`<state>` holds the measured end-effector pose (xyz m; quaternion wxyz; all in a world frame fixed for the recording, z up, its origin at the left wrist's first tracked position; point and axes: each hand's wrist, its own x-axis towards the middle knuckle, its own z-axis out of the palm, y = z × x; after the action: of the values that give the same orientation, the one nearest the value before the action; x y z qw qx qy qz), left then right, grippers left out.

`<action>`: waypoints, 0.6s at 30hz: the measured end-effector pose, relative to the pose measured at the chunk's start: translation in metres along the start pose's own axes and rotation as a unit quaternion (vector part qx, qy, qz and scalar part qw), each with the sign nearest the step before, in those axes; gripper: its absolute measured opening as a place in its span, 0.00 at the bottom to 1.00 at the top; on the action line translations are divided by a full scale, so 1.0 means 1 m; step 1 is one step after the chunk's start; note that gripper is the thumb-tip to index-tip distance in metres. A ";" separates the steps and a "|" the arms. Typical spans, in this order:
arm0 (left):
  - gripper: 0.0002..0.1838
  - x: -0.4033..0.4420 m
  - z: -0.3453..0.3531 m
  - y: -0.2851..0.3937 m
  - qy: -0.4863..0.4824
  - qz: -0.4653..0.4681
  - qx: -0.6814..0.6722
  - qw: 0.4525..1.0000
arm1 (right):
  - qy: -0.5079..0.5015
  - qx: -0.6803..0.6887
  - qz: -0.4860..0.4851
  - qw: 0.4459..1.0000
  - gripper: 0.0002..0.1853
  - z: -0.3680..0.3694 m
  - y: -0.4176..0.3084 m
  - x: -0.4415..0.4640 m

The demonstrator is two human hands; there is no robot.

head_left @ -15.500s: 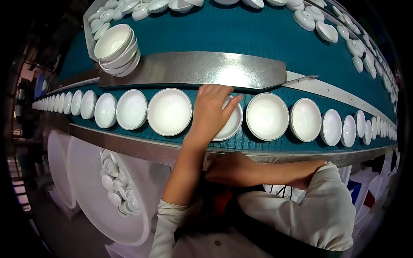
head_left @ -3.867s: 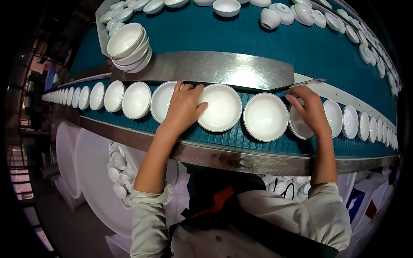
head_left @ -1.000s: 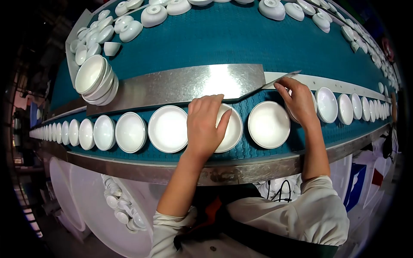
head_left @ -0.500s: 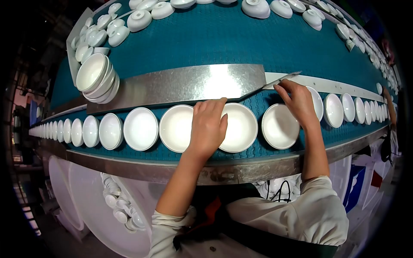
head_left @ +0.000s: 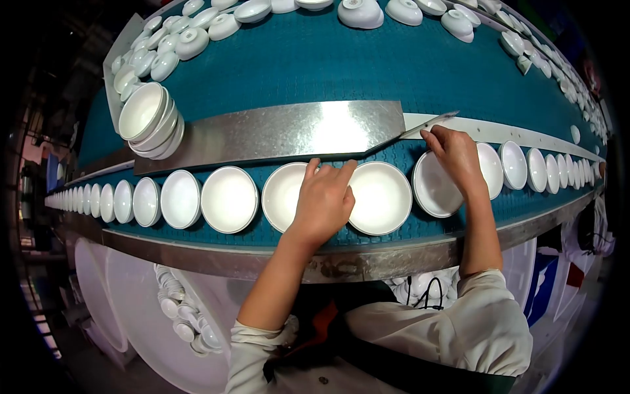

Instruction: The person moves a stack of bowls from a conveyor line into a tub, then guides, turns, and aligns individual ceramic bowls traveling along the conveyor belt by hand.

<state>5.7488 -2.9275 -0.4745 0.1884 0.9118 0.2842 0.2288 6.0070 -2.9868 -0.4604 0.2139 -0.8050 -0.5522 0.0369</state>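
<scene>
steel plate (head_left: 262, 134): a long, shiny slab set lengthwise between two stretches of teal belt, a wide belt (head_left: 282, 72) beyond it and a narrow belt (head_left: 252, 238) on the person's side.
row of bowls (head_left: 230, 199): white, hollow side facing up, lined along the narrow belt in front of the plate and running out past both its ends.
left hand (head_left: 326, 200): palm down just in front of the plate, fingers spread wide, holding nothing that i can see; it covers part of one bowl (head_left: 279, 197) and overlaps the edge of the next bowl (head_left: 384, 198). whether it presses on them i can't tell.
right hand (head_left: 456, 157): past the plate's right end, fingers bent, grip narrow, over part of a third bowl (head_left: 432, 190); whether it pinches the rim i can't tell.
metal strip (head_left: 433, 121): thin, angled out from the plate's right end, its tip near the right fingers.
stack (head_left: 143, 115): several nested bowls, tilted, at the plate's left end.
loose bowls (head_left: 359, 13): scattered well beyond the plate, many upside down.
white tub (head_left: 134, 282): below the plate's left half, with small white pieces (head_left: 187, 318) heaped inside.
</scene>
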 end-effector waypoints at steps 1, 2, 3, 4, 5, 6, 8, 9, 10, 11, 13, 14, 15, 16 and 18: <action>0.19 0.002 0.002 0.002 0.013 -0.012 0.009 1.000 | -0.003 0.017 -0.007 1.000 0.14 -0.001 0.003 -0.002; 0.20 0.004 0.004 0.004 0.024 -0.026 0.017 0.999 | -0.009 0.034 -0.012 0.999 0.14 -0.002 0.007 -0.004; 0.18 0.007 0.007 0.006 0.041 -0.034 0.018 0.998 | -0.024 0.037 0.002 0.999 0.14 -0.009 0.007 -0.004; 0.18 0.010 0.009 0.010 0.041 -0.035 0.019 0.998 | -0.024 0.038 0.001 0.999 0.14 -0.009 0.014 -0.004; 0.18 0.014 0.010 0.015 0.079 -0.030 0.006 0.996 | -0.002 0.055 -0.009 0.998 0.14 -0.009 0.020 -0.005; 0.17 0.018 0.012 0.021 0.117 -0.025 -0.008 0.993 | 0.021 0.073 -0.019 0.997 0.14 -0.011 0.027 -0.006; 0.17 0.022 0.016 0.028 0.115 -0.025 -0.016 0.993 | 0.019 0.079 -0.017 0.997 0.14 -0.016 0.033 -0.007; 0.17 0.025 0.020 0.032 0.119 -0.010 -0.031 0.992 | 0.015 0.085 -0.016 0.996 0.14 -0.018 0.038 -0.008; 0.17 0.027 0.024 0.036 0.123 0.003 -0.045 0.991 | 0.015 0.085 -0.017 0.996 0.14 -0.019 0.045 -0.008; 0.17 0.029 0.026 0.039 0.123 0.003 -0.045 0.991 | 0.039 0.085 -0.033 0.995 0.13 -0.017 0.051 -0.007; 0.18 0.033 0.034 0.049 0.095 0.039 -0.065 0.993 | 0.062 0.084 -0.051 0.993 0.12 -0.019 0.063 -0.007; 0.18 0.033 0.036 0.051 0.095 0.038 -0.065 0.993 | 0.056 0.081 -0.044 0.994 0.11 -0.020 0.065 -0.007; 0.19 0.034 0.040 0.056 0.061 0.033 -0.062 0.996 | 0.051 0.079 -0.038 0.995 0.11 -0.022 0.070 -0.007; 0.20 0.035 0.043 0.060 0.026 0.027 -0.058 0.998 | 0.051 0.079 -0.038 0.995 0.11 -0.024 0.076 -0.007; 0.19 0.037 0.053 0.062 -0.001 0.026 -0.047 0.999 | 0.043 0.066 -0.029 0.996 0.11 -0.024 0.089 -0.006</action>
<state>5.8307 -2.9644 -0.4772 0.2254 0.9091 0.2490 0.2463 6.0895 -3.0262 -0.4738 0.2911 -0.7737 -0.5618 0.0319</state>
